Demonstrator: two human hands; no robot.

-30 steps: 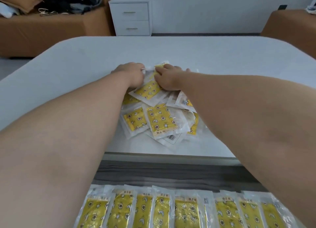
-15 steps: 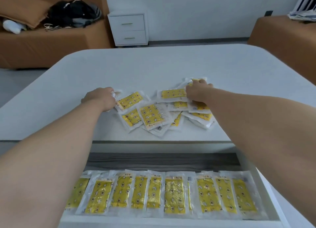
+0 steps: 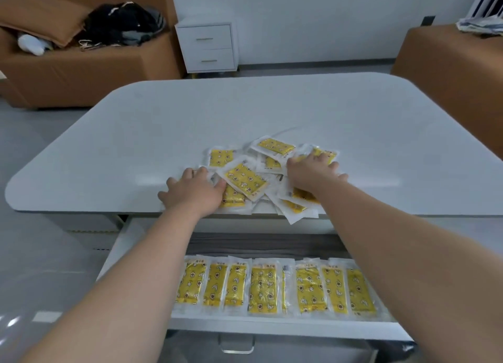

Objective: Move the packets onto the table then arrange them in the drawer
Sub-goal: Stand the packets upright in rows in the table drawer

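A person's left hand (image 3: 194, 192) and right hand (image 3: 310, 173), apart w/ fingers spread flat, press on either side of a loose pile of yellow packets (image 3: 246, 179) near the front edge of the white table (image 3: 136, 144); a tidy row (image 3: 262, 286) lies in the open drawer (image 3: 285, 327) below. The packets look light, thin, soft & slick in clear wrap, so prob. prone to sliding over each other. Best pinched by the flat sealed edges, a few at a time.

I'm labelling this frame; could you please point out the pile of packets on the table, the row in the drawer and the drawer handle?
Pile of packets (image 3: 246, 181): head view, top packet's yellow face.
Row of packets (image 3: 263, 286): head view, a central packet's middle.
Drawer handle (image 3: 236, 350): head view, its bottom bar.
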